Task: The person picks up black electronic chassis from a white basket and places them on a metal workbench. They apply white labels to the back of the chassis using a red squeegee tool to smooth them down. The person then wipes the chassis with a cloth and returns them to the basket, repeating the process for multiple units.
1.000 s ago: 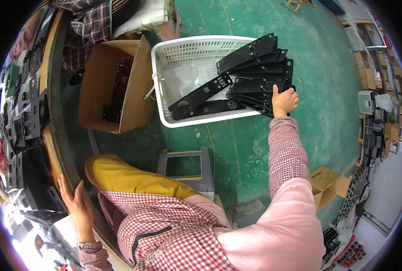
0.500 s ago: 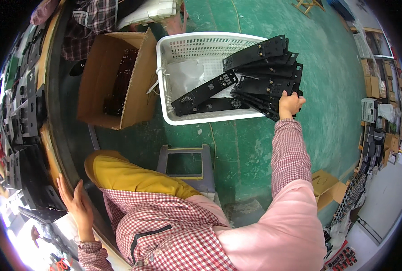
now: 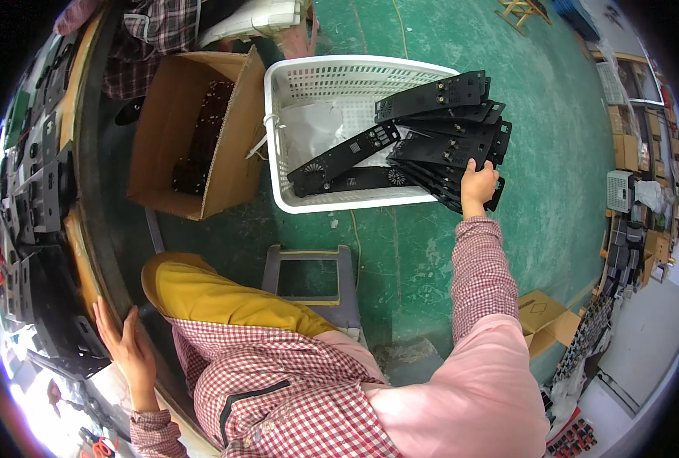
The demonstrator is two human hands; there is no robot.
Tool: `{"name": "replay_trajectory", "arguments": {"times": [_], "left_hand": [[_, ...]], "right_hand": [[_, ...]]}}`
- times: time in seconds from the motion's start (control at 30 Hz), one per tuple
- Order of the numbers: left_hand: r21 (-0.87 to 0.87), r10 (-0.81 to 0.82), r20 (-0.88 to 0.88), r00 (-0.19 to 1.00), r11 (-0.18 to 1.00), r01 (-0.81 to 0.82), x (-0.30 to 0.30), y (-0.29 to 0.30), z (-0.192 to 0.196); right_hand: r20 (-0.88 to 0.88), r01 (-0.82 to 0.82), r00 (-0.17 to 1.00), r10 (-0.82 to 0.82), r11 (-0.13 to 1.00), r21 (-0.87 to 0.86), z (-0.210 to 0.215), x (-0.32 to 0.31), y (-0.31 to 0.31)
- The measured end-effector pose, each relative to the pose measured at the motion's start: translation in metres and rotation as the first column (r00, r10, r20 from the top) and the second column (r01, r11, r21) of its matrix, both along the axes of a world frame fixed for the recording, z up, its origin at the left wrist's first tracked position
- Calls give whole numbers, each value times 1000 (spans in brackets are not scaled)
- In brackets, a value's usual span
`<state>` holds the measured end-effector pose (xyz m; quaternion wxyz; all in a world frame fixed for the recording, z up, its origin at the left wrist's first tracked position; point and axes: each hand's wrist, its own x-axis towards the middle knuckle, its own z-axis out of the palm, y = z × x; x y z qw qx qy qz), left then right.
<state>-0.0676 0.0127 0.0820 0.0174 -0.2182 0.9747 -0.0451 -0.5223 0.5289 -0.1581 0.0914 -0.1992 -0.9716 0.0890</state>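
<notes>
A white plastic basket point(image 3: 370, 204) stands on the floor, its right end covered by a fanned stack of long black panels point(image 3: 438, 145). My right hand point(image 3: 480, 185) is closed on the near right ends of that stack, thumb on top, its fingertips partly hidden. Across the basket's middle lies a separate black panel point(image 3: 347, 156) with round vents and cut-outs, another partly beneath it. A clear plastic bag point(image 3: 309, 126) rests on the basket floor. My left hand point(image 3: 128, 343) lies with fingers stretched along the edge of the workbench point(image 3: 87, 259), holding nothing.
An open cardboard box point(image 3: 236, 137) with dark brown parts inside stands left of the basket. Between me and the basket is a grey stool point(image 3: 309, 278). More black parts point(image 3: 57, 320) lie on the bench at left. Another open carton point(image 3: 549, 320) sits at right.
My right hand has drawn slightly nearer and to the left, and the stack's right ends have shifted with it. My left hand stays on the bench edge.
</notes>
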Motion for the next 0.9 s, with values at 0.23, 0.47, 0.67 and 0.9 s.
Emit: {"name": "replay_trajectory", "arguments": {"times": [0.23, 0.47, 0.67, 0.9], "left_hand": [[-5, 6, 12, 1000, 1000, -6, -1, 0, 0], [-8, 17, 20, 1000, 1000, -17, -2, 2, 0], [-19, 35, 57, 998, 999, -34, -3, 1, 0], [-14, 65, 78, 995, 998, -64, -2, 1, 1]], "right_hand": [[6, 55, 998, -56, 993, 105, 15, -2, -11], [-17, -127, 991, 136, 956, 265, 16, -15, -17], [-189, -207, 952, 241, 961, 186, 16, -78, -41], [34, -137, 991, 133, 952, 272, 19, -152, -52]]}}
